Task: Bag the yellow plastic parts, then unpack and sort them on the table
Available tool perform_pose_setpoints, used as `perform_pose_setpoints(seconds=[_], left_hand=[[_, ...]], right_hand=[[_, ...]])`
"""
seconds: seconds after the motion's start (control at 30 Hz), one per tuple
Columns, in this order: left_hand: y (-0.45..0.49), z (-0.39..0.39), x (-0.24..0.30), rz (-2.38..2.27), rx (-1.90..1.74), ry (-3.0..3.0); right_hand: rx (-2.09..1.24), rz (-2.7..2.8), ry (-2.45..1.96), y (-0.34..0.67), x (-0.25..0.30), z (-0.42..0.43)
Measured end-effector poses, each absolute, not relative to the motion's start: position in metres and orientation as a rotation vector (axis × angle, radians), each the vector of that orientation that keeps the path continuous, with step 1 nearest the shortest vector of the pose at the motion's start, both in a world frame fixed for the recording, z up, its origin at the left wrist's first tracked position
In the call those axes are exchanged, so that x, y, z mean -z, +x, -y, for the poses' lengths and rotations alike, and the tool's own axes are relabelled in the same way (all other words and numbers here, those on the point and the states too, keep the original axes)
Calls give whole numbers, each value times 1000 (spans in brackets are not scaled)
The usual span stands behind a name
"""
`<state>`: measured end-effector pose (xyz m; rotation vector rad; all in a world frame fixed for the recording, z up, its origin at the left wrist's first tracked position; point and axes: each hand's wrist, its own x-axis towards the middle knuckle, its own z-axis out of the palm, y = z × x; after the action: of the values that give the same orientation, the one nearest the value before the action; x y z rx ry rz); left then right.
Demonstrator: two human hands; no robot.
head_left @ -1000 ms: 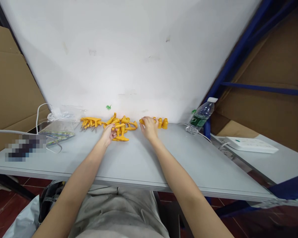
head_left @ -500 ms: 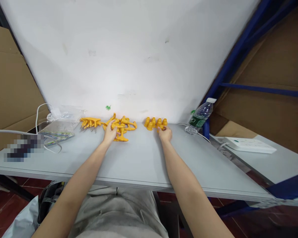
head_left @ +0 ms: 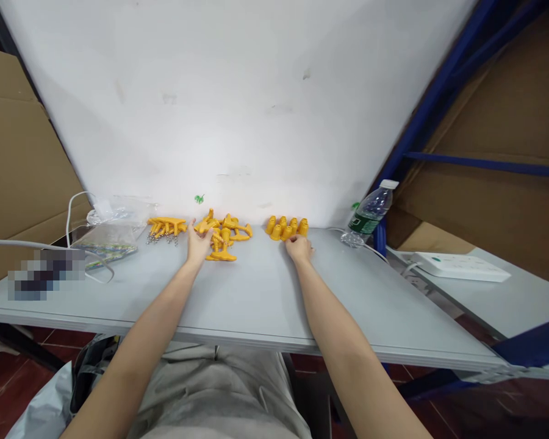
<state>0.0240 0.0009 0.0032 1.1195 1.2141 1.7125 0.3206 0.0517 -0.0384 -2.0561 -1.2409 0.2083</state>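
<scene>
My left hand (head_left: 198, 245) is at the left edge of a loose pile of yellow plastic T-shaped handle parts (head_left: 222, 257). Its thumb and forefinger are apart, and I see nothing held between them. My right hand (head_left: 299, 248) rests low just in front of a group of yellow cup-shaped pieces (head_left: 276, 231), which stand upright in two rows. Its fingers are curled together; whether anything is in them is hidden. Left of the pile lies a row of yellow handles with metal screw-like ends (head_left: 166, 225).
A clear bag with colourful contents (head_left: 110, 247) and white cables (head_left: 101, 280) lie at the left. A water bottle (head_left: 371, 210) leans at the right by a blue frame (head_left: 405, 143). Beyond it sits a white power strip (head_left: 462, 267). A white panel (head_left: 256, 110) stands behind the table.
My right hand has drawn back slightly left and towards me from the cup-shaped pieces, showing the front row. My left hand has shifted slightly left, its fingers more spread, off the pile's parts.
</scene>
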Motion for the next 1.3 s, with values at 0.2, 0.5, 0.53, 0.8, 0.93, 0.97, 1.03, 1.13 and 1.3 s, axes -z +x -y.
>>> perform_pose_setpoints(seconds=[0.2, 0.5, 0.53, 0.8, 0.93, 0.97, 1.03, 1.13, 1.3], left_hand=[[9, -1, -21, -1215, -1937, 970], [-49, -49, -32, -1843, -1838, 1291], [-55, -54, -32, -1916, -1767, 1351], [-77, -70, -10, -2177, -1193, 1613], [-72, -69, 3, -2271, -985, 1773], [-70, -69, 5, -2302, -955, 1778], [-68, -68, 9, -2352, -936, 1749], [-66, -66, 13, -2356, -947, 1722], [-62, -62, 11, -2356, -1019, 1652]], right_hand=[[-38, 1226, -1793, 325, 56, -63], [-68, 1240, -1830, 328, 65, -70], [-86, 1239, -1848, 328, 64, -70], [73, 1170, -1694, 319, 53, -56], [125, 1313, -1606, 304, 34, -46], [126, 1372, -1559, 298, 30, -44], [95, 1506, -1468, 283, 24, -40], [-64, 1721, -1394, 251, 23, -35], [-481, 1819, -1406, 194, 32, -33]])
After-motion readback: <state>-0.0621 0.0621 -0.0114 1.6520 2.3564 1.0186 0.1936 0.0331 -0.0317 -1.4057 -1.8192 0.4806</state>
